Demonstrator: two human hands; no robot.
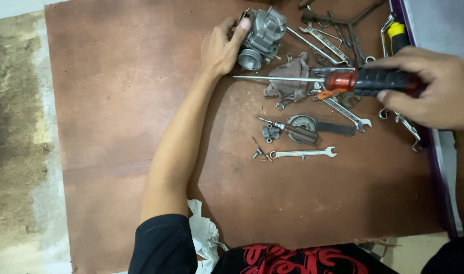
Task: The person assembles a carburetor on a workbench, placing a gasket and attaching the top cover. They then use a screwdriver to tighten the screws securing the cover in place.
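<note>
1. Nearest the camera, at 6 o'clock, a black shirt with a red pattern [298, 259] fills the bottom edge, with a crumpled white rag [204, 234] just beside it at 7 o'clock.
2. At 12 o'clock, the left hand [223, 46] grips a grey metal carburetor [262, 36] that rests on the brown board [115, 111], thumb laid over its top.
3. At 3 o'clock, the right hand [435, 89] is clenched around the black-and-red handle of a long screwdriver [343, 80]; its shaft lies level and points toward 9 o'clock, the tip just below the carburetor and apart from it.
4. Beneath the shaft lies a grey cloth [289, 83].
5. Near the centre sit a round metal cover [302, 122], a second screwdriver with a dark handle [293, 131] and a combination wrench [303, 152].
6. More wrenches [323, 43] lie piled at 1 o'clock.
</note>
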